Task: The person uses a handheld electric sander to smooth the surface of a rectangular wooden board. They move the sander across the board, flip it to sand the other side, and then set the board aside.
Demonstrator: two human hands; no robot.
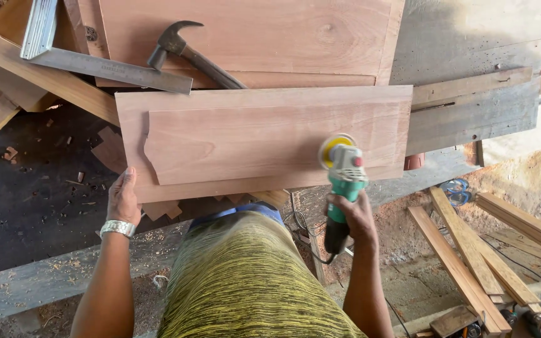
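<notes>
A reddish raised wooden panel (252, 141) lies across the bench in front of me. My left hand (123, 200), with a silver watch on its wrist, grips the panel's near left corner. My right hand (352, 216) is closed around the body of a green angle grinder (344, 178). Its yellow sanding disc (333, 147) rests on the panel's lower right part, near the raised field's edge. A black cord hangs down from the grinder's rear end.
A claw hammer (189, 53) and a metal try square (95, 62) lie on a second wooden panel (252, 37) behind. Grey planks (471, 112) stick out at the right. Loose wooden battens (471, 263) lie on the ground at the lower right. Offcuts and shavings are scattered at the left.
</notes>
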